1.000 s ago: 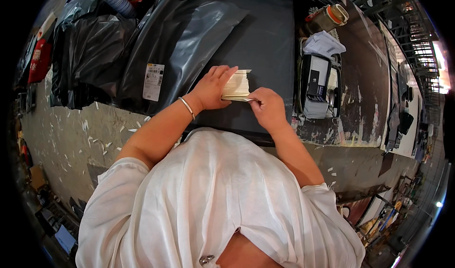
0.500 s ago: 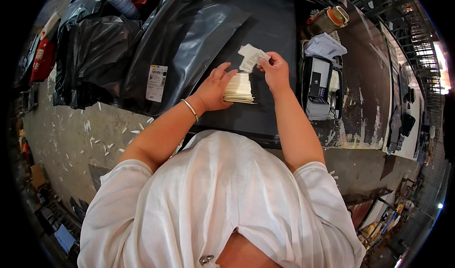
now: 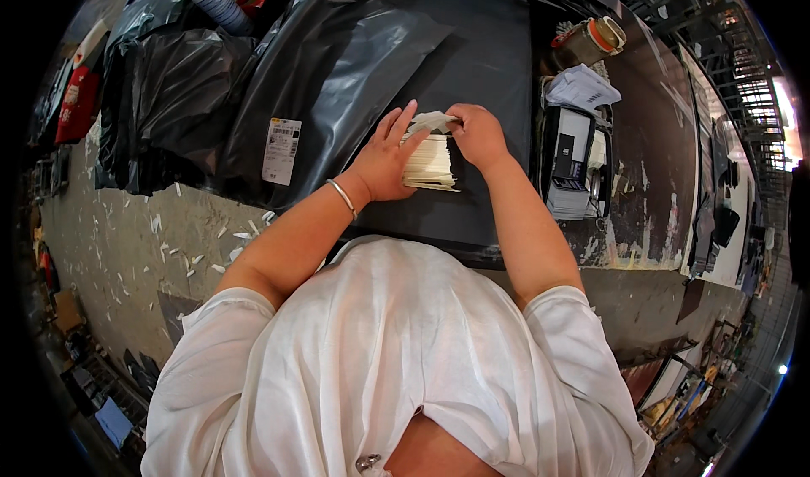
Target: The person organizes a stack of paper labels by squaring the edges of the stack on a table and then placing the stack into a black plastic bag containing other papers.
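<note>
A thick stack of cream paper labels [image 3: 430, 166] rests on the black plastic-covered surface, its layered edges toward me. My left hand [image 3: 381, 163], with a silver bangle at the wrist, lies against the stack's left side. Its fingers are spread, and the thumb reaches over the far end of the stack. My right hand [image 3: 478, 136] is closed in a pinch on a few loose labels [image 3: 434, 122]. These labels are bent and seen nearly edge-on above the far end of the stack, by the left fingertips.
Black plastic bags [image 3: 186, 97] lie to the left, one bearing a white sticker [image 3: 282, 152]. On the right stand an open black box [image 3: 574, 152] with cards, a crumpled white bag [image 3: 582, 86] and a jar [image 3: 589, 41]. Paper scraps [image 3: 194, 262] litter the floor.
My right hand has turned over and come nearer to me, tilting the loose labels down to the stack's far end. The left hand has barely shifted.
</note>
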The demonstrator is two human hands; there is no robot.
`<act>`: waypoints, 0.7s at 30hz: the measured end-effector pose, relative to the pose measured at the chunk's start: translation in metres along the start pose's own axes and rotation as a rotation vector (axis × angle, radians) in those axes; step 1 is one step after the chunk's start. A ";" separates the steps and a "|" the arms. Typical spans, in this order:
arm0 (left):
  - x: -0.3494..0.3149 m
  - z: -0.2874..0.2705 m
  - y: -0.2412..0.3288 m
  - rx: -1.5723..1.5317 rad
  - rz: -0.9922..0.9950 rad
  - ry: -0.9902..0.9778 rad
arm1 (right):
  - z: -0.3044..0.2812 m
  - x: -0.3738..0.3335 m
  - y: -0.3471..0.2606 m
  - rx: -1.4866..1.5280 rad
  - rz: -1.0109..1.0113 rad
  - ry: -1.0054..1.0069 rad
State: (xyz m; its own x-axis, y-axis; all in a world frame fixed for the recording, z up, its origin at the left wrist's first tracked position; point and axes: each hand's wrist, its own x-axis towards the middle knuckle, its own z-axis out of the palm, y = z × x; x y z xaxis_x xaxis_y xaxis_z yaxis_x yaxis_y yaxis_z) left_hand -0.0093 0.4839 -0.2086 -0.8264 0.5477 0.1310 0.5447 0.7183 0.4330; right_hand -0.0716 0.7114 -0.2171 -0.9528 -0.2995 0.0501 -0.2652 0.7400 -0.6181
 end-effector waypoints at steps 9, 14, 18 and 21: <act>0.004 -0.003 0.000 -0.146 -0.004 -0.037 | -0.016 0.001 -0.006 -0.114 -0.247 -0.045; 0.007 0.000 -0.007 -0.137 0.015 -0.111 | -0.023 0.005 -0.021 0.091 -0.102 -0.068; 0.007 0.001 -0.009 -0.125 0.027 -0.121 | -0.027 0.006 -0.027 0.237 0.030 -0.088; 0.008 -0.001 -0.006 -0.110 0.030 -0.082 | -0.026 0.010 -0.013 0.169 -0.034 -0.085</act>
State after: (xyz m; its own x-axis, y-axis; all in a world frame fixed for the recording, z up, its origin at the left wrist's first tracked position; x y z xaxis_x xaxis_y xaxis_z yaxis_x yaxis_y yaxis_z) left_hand -0.0197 0.4832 -0.2091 -0.7929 0.6049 0.0738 0.5464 0.6520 0.5257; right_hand -0.0816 0.7140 -0.1884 -0.9259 -0.3777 0.0112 -0.2615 0.6192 -0.7404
